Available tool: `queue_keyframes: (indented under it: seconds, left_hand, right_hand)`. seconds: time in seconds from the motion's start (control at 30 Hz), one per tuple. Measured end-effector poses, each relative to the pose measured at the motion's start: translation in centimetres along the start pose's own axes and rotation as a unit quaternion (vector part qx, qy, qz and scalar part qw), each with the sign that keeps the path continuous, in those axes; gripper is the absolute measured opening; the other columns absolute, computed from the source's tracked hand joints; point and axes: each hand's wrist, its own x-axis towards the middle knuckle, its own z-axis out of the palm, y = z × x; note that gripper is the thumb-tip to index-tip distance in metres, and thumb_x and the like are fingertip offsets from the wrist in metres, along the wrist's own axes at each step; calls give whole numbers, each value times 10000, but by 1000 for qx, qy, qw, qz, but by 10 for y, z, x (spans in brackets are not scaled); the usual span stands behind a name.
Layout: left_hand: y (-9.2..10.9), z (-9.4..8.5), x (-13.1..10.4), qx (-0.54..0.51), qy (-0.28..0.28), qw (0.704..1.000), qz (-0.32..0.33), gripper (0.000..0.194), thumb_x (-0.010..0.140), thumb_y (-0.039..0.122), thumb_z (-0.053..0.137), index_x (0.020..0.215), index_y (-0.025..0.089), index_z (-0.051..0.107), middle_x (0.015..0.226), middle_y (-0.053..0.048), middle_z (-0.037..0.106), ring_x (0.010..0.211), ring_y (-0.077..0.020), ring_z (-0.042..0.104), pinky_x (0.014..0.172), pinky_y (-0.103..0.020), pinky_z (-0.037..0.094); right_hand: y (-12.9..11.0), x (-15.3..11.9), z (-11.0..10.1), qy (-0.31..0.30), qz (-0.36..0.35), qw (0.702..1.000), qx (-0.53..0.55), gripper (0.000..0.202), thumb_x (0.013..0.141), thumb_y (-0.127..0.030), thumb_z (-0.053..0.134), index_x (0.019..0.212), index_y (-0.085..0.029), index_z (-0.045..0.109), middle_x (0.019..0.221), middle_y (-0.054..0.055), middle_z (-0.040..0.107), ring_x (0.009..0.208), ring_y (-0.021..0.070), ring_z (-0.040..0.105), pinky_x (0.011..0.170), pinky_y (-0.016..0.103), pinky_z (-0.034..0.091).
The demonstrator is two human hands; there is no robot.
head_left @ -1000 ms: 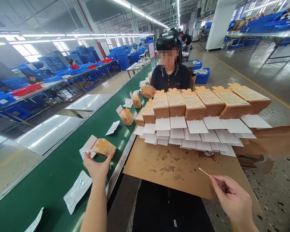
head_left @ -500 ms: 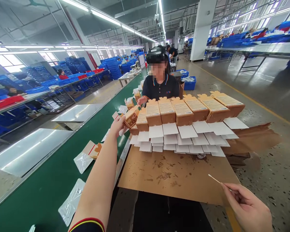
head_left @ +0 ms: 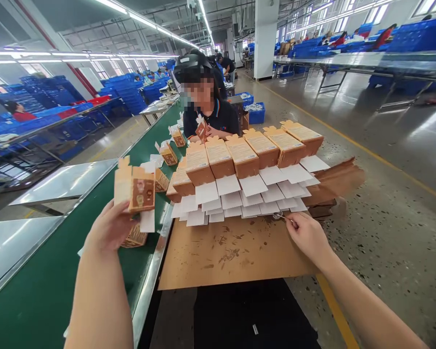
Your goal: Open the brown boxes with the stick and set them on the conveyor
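My left hand [head_left: 109, 228] grips a small brown printed carton [head_left: 143, 190] with its top flaps raised, above the green belt [head_left: 43, 286]. A white flap hangs from the carton's lower end. Pinched in my right hand [head_left: 307, 235] is a thin swab stick, its tip at a small clear dish [head_left: 277, 215] by the edge of the stacked cartons. Those cartons [head_left: 213, 157] lie in rows on a cardboard sheet [head_left: 218, 261], with white end flaps [head_left: 252, 185] sticking out toward me.
Opposite me a co-worker [head_left: 228, 116] in a dark shirt and headset handles another carton [head_left: 201, 128]. More cartons [head_left: 167, 154] with clear pouches stand along the belt. Brown paper [head_left: 334, 182] juts out on the right. Metal tables [head_left: 63, 182] stand left of the belt.
My left hand has drawn back toward me along the belt with the carton. My right hand has moved forward and left, bringing the swab to the dish. The view has turned right.
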Motion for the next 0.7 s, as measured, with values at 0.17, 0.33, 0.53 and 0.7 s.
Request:
queue_keyframes:
  seconds: [0.17, 0.33, 0.53, 0.7]
  left_hand:
    - [-65, -22, -113, -138, 50, 987, -71, 1053, 383, 638, 1158, 1352, 344, 868, 1370, -105, 921, 1419, -505, 796, 997, -541, 786]
    - [-125, 5, -183, -149, 20, 966, -209, 940, 459, 542, 1229, 1304, 303, 893, 1374, -124, 926, 1343, -467, 866, 1118, -566, 773]
    - [-144, 60, -194, -141, 40, 974, -172, 960, 519, 612, 1221, 1307, 181, 882, 1435, -211, 901, 1386, -499, 852, 1254, -672, 677]
    - [-156, 70, -190, -102, 6, 983, -154, 932, 543, 643, 1221, 1246, 163, 844, 1358, -239, 912, 1254, -462, 892, 1151, -630, 708]
  right_hand:
    - [0, 25, 9, -104, 15, 991, -80, 238, 1062, -129, 653, 903, -216, 808, 956, 124, 847, 831, 258, 802, 713, 326, 558]
    - [5, 11, -9, -89, 2, 993, -77, 297, 1122, -141, 617, 915, -222, 813, 899, 120, 814, 833, 263, 794, 753, 344, 588]
    - [-49, -72, 37, -73, -97, 975, 188, 331, 1232, -278, 618, 1002, -271, 856, 795, 17, 772, 617, 179, 671, 561, 298, 542]
    - [-123, -112, 108, -97, -158, 961, 207, 348, 1195, -158, 608, 906, -254, 777, 766, -13, 708, 633, 143, 636, 621, 269, 518]
